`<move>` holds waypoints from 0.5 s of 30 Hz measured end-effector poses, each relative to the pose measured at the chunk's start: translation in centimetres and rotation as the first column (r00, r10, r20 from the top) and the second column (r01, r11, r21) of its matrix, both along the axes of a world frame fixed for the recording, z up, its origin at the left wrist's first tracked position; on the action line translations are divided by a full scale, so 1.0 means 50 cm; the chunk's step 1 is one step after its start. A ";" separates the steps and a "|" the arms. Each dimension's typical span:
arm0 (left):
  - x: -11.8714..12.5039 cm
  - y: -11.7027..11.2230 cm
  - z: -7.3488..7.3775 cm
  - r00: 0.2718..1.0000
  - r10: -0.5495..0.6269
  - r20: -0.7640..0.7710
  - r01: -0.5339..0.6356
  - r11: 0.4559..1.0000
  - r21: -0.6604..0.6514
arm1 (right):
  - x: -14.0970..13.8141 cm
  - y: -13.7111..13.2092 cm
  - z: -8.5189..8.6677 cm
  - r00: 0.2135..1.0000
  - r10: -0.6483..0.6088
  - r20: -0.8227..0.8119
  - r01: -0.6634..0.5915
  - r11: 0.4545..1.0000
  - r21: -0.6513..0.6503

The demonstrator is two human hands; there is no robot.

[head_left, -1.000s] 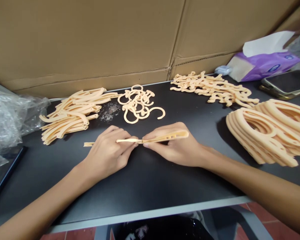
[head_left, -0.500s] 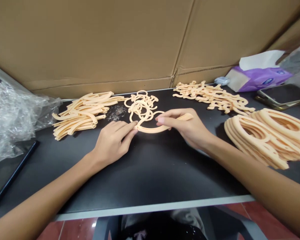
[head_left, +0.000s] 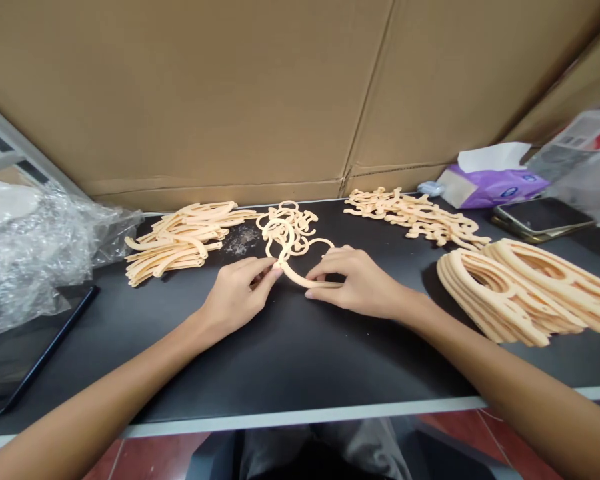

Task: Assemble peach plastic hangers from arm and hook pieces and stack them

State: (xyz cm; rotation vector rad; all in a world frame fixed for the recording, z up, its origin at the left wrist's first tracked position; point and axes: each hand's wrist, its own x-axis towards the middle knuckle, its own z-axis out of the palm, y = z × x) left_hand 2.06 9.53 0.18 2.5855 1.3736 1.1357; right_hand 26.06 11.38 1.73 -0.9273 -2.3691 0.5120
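Observation:
Both my hands meet at the front of a tangle of peach plastic hooks (head_left: 287, 230). My left hand (head_left: 237, 293) pinches one end of a curved peach plastic strip (head_left: 305, 280) with its fingertips. My right hand (head_left: 355, 280) grips the other end, and part of that end is hidden under the fingers. The tip of the strip touches the tangle, and a ring-shaped hook seems to sit against it. Left of the tangle lies a pile of curved plastic strips (head_left: 180, 240), and a heap of small hooks (head_left: 415, 217) lies behind my right hand.
A stack of peach hanger bodies (head_left: 510, 293) stands at the right of the black table (head_left: 300, 373). Behind are a tissue box (head_left: 490, 183) and a phone (head_left: 543, 217). A crumpled plastic bag (head_left: 35, 253) lies at left, and cardboard (head_left: 230, 100) walls the back.
The strip, held nearly straight a second ago, now curves between my hands. My hands have moved back and left to the hook tangle. The view has tilted, so the table sits lower.

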 end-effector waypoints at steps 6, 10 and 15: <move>0.001 -0.004 -0.002 0.999 -0.008 0.053 0.011 0.999 -0.040 | 0.006 0.000 -0.009 0.994 -0.045 0.098 0.036 0.995 0.095; -0.004 -0.001 -0.007 0.996 -0.022 -0.081 0.025 0.999 0.035 | 0.011 -0.002 -0.006 0.974 -0.139 0.177 0.113 0.983 0.147; -0.001 -0.006 0.004 0.979 -0.041 -0.198 0.070 0.988 0.138 | 0.005 -0.008 0.000 0.930 -0.239 0.279 0.194 0.964 0.180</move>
